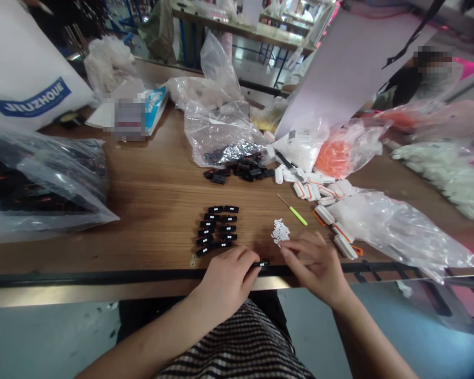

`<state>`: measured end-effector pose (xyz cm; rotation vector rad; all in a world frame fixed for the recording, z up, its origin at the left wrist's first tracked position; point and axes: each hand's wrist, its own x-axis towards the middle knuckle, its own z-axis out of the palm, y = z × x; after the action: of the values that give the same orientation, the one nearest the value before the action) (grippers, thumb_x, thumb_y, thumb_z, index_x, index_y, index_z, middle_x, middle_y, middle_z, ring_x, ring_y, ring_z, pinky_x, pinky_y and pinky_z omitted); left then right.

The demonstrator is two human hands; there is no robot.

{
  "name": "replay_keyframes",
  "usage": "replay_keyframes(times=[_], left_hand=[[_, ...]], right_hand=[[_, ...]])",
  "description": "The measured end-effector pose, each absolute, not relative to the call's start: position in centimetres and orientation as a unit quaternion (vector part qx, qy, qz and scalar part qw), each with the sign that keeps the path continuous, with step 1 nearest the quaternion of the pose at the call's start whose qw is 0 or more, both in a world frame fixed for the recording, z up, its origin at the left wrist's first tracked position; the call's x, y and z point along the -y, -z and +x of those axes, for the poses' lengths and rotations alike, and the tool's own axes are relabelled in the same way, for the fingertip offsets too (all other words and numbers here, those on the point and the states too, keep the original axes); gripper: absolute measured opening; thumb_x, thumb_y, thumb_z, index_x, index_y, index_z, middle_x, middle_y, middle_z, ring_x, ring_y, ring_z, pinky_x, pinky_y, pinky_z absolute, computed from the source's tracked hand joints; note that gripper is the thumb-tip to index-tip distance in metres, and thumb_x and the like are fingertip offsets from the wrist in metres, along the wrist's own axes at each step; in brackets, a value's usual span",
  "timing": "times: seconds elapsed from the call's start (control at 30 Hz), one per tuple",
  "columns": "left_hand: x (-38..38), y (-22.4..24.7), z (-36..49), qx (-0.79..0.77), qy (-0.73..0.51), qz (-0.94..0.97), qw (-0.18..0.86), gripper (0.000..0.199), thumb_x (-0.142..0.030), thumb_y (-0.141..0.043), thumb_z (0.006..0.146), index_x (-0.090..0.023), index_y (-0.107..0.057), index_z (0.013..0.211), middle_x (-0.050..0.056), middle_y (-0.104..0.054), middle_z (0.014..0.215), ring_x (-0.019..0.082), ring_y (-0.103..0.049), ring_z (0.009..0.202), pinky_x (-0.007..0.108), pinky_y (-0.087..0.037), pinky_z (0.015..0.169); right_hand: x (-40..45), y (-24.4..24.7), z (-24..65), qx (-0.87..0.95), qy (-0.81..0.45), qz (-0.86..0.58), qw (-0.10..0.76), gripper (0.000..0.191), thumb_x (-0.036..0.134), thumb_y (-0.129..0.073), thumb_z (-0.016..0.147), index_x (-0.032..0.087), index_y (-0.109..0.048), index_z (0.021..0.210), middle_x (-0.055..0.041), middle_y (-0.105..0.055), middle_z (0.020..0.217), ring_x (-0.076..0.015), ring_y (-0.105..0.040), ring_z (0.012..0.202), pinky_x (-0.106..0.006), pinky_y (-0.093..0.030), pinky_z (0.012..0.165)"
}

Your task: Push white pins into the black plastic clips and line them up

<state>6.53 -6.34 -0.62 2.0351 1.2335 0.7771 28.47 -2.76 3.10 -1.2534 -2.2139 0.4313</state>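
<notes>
My left hand [231, 273] is at the table's front edge, its thumb and fingers closed round one end of a small black connector housing [263, 263] with white dots. Most of that hand's grip is hidden behind its knuckles. My right hand [318, 263] has its fingers stretched out, with the index fingertip at the near side of a pile of tiny white plastic pieces [280, 230]. Thumb and index tips lie close together; no piece shows between them. Left of the pile, several black housings [228, 228] with white dots lie in two columns.
A green-handled pick [298, 216] lies beyond my right hand. Loose black housings [248, 168] spill from a clear bag [225, 126]. White connectors with orange parts [311, 192] lie at right, beside a plastic bag [395, 226]. A large bag of black parts [43, 184] stands left.
</notes>
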Motion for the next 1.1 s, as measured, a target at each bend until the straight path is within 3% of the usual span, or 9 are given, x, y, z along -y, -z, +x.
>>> replay_keyframes(times=[0.13,0.23,0.4,0.63,0.8,0.93,1.1], left_hand=[[6.4,-1.2,5.1,-0.452,-0.332,0.766,0.314,0.004,-0.019,-0.061,0.094,-0.021,-0.062,0.097,0.001,-0.068,0.095,0.018,-0.065,0.086,0.034,-0.054,0.079],[4.7,-3.5,2.1,-0.514,-0.37,0.737,0.238,0.007,-0.027,-0.063,0.094,-0.024,-0.064,0.1,0.0,-0.069,0.095,0.018,-0.065,0.086,0.033,-0.052,0.079],[-1.4,-5.1,-2.9,-0.594,-0.275,0.732,0.191,0.009,-0.026,-0.065,0.09,-0.022,-0.067,0.098,0.0,-0.072,0.086,0.018,-0.065,0.078,0.032,-0.048,0.073],[-5.3,-2.0,-4.3,-0.588,-0.227,0.741,0.229,0.014,-0.028,-0.06,0.09,-0.02,-0.069,0.096,0.002,-0.072,0.084,0.017,-0.064,0.073,0.03,-0.045,0.069],[-5.2,-2.0,-4.5,-0.559,-0.239,0.749,0.264,0.029,-0.041,-0.051,0.097,-0.02,-0.072,0.094,0.005,-0.073,0.09,0.017,-0.063,0.076,0.031,-0.046,0.072],[-7.1,-3.0,-4.1,-0.574,-0.249,0.754,0.202,0.031,-0.038,-0.048,0.099,-0.019,-0.072,0.096,0.007,-0.072,0.097,0.02,-0.064,0.086,0.032,-0.047,0.078],[-11.1,-3.1,-2.8,-0.627,-0.194,0.744,0.129,0.023,-0.038,-0.062,0.09,-0.02,-0.072,0.1,0.008,-0.071,0.102,0.024,-0.062,0.087,0.036,-0.047,0.077]], right_hand=[[1.0,-1.9,30.3,0.753,-0.146,-0.535,0.354,0.014,0.03,-0.063,0.09,0.024,-0.075,0.093,-0.0029,-0.073,0.082,-0.0197,-0.066,0.073,-0.038,-0.05,0.072],[0.4,-0.6,30.5,0.733,-0.113,-0.55,0.385,0.013,0.031,-0.064,0.09,0.024,-0.075,0.09,-0.0029,-0.074,0.081,-0.0198,-0.066,0.071,-0.037,-0.051,0.07],[0.2,0.7,30.0,0.719,-0.064,-0.554,0.415,0.011,0.029,-0.065,0.09,0.023,-0.074,0.089,-0.0023,-0.071,0.074,-0.0188,-0.063,0.065,-0.035,-0.049,0.067],[0.0,1.2,30.1,0.734,-0.057,-0.551,0.392,0.014,0.032,-0.063,0.091,0.023,-0.074,0.09,-0.0036,-0.075,0.08,-0.0204,-0.067,0.07,-0.037,-0.051,0.073],[-0.1,1.4,30.1,0.736,-0.058,-0.548,0.393,0.013,0.032,-0.063,0.091,0.024,-0.073,0.091,-0.0035,-0.075,0.083,-0.0208,-0.068,0.073,-0.038,-0.051,0.075],[-0.1,1.4,30.1,0.733,-0.061,-0.548,0.397,0.012,0.03,-0.064,0.091,0.024,-0.074,0.092,-0.003,-0.075,0.081,-0.02,-0.067,0.071,-0.037,-0.051,0.074],[-0.2,1.3,30.3,0.713,-0.064,-0.565,0.411,0.012,0.031,-0.064,0.09,0.023,-0.074,0.09,-0.0026,-0.073,0.077,-0.0193,-0.066,0.068,-0.036,-0.051,0.071]])
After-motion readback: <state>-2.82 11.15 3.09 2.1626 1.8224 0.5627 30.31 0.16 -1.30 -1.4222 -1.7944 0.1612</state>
